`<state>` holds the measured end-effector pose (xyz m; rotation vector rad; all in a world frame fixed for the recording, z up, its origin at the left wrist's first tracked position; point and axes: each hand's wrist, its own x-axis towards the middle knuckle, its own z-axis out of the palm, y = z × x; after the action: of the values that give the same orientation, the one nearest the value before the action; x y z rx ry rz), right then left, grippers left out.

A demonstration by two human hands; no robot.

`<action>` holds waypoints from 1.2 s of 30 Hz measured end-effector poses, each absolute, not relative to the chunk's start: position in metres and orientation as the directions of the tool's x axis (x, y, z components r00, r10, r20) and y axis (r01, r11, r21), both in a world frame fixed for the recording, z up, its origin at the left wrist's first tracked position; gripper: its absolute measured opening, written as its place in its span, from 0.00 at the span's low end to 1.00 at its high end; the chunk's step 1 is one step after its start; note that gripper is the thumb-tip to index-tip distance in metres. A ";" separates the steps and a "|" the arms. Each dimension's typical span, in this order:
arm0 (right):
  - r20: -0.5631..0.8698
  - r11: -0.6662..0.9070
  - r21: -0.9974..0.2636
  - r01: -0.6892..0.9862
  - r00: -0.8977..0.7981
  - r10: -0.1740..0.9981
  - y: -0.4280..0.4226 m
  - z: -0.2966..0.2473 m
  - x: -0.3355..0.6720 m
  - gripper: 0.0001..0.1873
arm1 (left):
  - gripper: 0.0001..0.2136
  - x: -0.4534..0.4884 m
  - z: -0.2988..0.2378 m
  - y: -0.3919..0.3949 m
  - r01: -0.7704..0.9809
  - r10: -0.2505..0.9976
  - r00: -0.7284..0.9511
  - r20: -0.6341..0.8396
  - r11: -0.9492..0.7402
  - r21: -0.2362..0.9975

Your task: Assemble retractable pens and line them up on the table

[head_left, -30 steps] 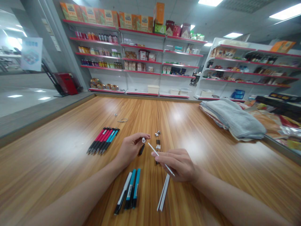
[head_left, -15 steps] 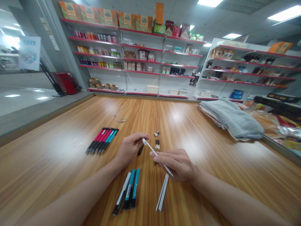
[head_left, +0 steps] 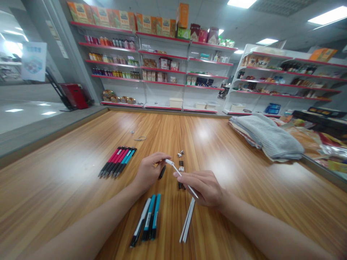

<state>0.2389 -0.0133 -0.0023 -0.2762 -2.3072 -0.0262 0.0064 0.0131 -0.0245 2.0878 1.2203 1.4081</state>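
In the head view, my left hand is closed on a white pen barrel, its open end pointing right. My right hand pinches a thin white pen refill, whose upper end meets the barrel's mouth. How far it reaches inside is hard to see. A short black piece shows just below my left fingers; whether it is held or lies on the table, I cannot tell. Under my right hand lie several loose refills. Nearer me are white and blue pen barrels with black ends.
Several pink and blue pens lie in a row at left. Small metal tips, black pieces and white pieces form a column beyond my right hand. A thin ring lies farther back. Folded cloths sit at right.
The white barrel has turned from facing me to pointing right, more in line with the refill. My right hand and the refill have shifted slightly. The other things stay put.
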 end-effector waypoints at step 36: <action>0.437 0.762 -0.257 0.594 -0.632 0.640 0.024 -0.019 0.248 0.09 | 0.11 0.013 -0.017 0.009 0.657 0.826 0.229 0.515 -0.522 0.544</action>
<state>0.2476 0.0241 -0.0191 -0.9265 -2.4446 0.1204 0.0131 0.0085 -0.0169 2.2883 1.4061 1.1691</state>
